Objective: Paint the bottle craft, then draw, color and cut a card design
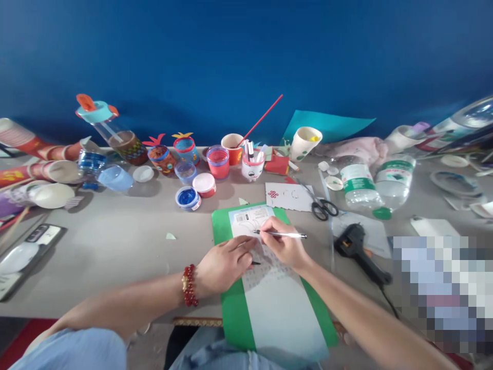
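On a grey table (115, 252) before a blue wall (246, 61), my camera sees a pen (285, 235) over a white sheet (285, 318).
The white sheet is long, with printing and thin lines near its top, and lies upon a green sheet (234, 318). The right hand (287, 249) grips the pen, slim and silvery, its dark tip at these lines. The left hand (227, 264) rests on the sheets, fingers lightly bent; a small dark piece (256, 263) shows beside it, and I cannot tell if it is held.
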Motion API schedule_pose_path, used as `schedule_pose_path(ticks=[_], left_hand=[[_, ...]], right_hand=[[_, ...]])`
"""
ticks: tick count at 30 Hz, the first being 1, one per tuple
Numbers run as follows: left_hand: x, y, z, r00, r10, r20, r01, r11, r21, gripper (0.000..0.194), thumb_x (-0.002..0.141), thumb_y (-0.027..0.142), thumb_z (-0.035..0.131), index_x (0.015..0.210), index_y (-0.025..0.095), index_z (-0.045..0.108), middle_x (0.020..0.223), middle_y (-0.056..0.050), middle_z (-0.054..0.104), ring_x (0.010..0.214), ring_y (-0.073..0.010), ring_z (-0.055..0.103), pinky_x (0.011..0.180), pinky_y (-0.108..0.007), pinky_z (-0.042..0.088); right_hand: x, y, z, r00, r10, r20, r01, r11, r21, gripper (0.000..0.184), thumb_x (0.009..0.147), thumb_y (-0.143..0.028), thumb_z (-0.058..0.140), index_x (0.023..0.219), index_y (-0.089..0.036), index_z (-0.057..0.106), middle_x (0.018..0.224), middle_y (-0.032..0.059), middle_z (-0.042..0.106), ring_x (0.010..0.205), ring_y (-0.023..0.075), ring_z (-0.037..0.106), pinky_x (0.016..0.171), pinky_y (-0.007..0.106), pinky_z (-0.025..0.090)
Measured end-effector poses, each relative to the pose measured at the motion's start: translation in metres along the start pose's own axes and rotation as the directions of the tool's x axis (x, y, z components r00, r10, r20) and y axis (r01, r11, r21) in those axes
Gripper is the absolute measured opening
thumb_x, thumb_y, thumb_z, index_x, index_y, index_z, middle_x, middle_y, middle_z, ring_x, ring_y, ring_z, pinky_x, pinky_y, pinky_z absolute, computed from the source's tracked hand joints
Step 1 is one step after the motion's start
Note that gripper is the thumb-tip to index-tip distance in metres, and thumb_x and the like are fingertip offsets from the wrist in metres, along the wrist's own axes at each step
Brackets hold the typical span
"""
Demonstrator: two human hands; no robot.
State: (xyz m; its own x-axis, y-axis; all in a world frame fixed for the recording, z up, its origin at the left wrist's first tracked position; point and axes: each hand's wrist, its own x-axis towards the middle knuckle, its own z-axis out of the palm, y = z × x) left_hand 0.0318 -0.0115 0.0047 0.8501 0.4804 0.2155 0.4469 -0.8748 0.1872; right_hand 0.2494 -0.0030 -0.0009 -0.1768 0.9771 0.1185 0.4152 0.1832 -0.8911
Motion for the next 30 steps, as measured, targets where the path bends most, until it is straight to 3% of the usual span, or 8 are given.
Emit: schedule_pose_path(ticks=[25,30], left_hand=[[-0.0001,-0.0023,-0.0022,1.000,0.004,0.029,-0.003,0.999,-0.034,0.021,0.100,0.027,0.048,0.093,0.014,0.062,0.139,-0.012,0.057,0.132,-0.0250,0.050,0.102,-0.037,0.053],[-0.0005,-0.0027,-0.0014,0.999,0.005,0.035,-0.005,1.000,-0.017,0.021,0.100,0.027,0.047,0.094,0.014,0.062,0.139,-0.012,0.057,0.132,-0.0260,0.050,0.102,-0.037,0.053]], right_hand=[[-0.0012,-0.0003,-0.0002,0.999,-0.029,0.018,0.029,1.000,0.009,0.011,0.086,-0.018,0.052,0.075,-0.021,0.052,0.060,-0.0042,0.052,0.050,0.0097,0.042,0.049,0.021,0.034],[-0.0025,0.0003,-0.0032,0.994,-0.007,-0.109,0.011,0.999,0.034,0.013,0.087,-0.021,0.051,0.074,-0.021,0.052,0.061,-0.0033,0.053,0.051,0.0107,0.045,0.050,0.022,0.036]])
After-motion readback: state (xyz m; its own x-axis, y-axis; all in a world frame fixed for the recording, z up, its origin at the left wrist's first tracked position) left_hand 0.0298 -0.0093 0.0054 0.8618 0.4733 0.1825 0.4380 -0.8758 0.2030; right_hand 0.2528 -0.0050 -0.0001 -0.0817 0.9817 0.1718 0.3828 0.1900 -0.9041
